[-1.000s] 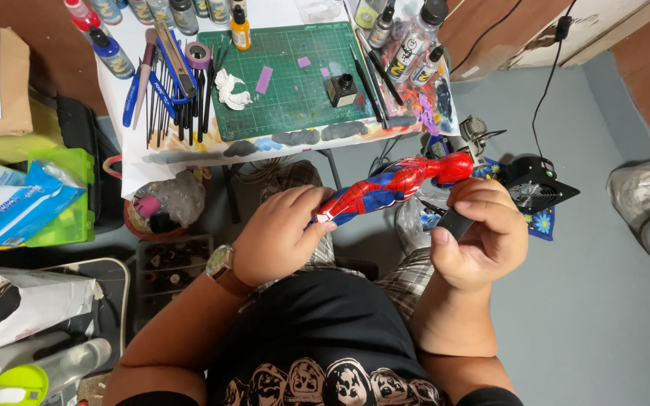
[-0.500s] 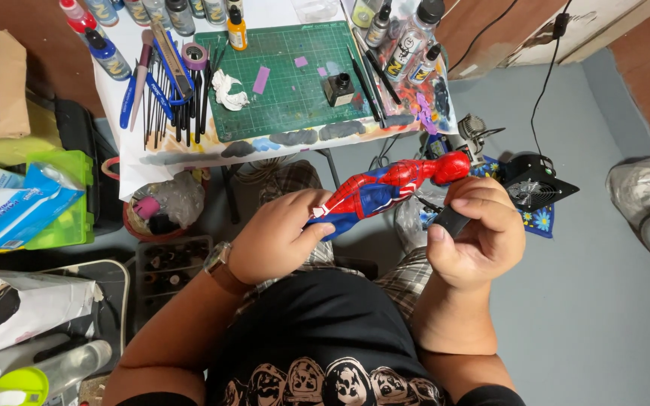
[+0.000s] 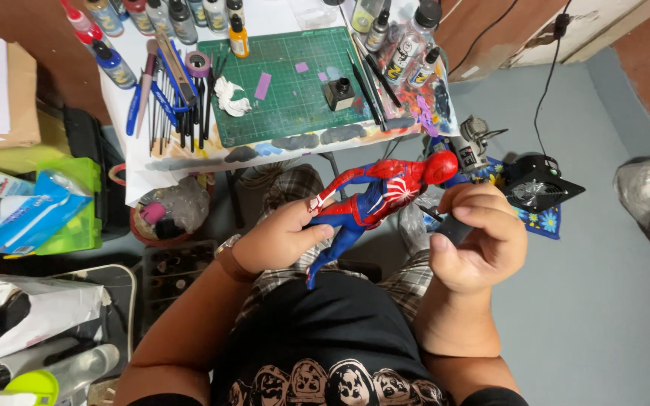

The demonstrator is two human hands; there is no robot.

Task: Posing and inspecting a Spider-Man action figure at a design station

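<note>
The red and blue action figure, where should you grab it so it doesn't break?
Probably around the waist and thighs, from below, much as the left hand grips the red and blue action figure now. The trunk is its thickest part; the arms and lower legs are thin and stick out, so they look likelier to bend. The right hand holds a small dark object.
</note>
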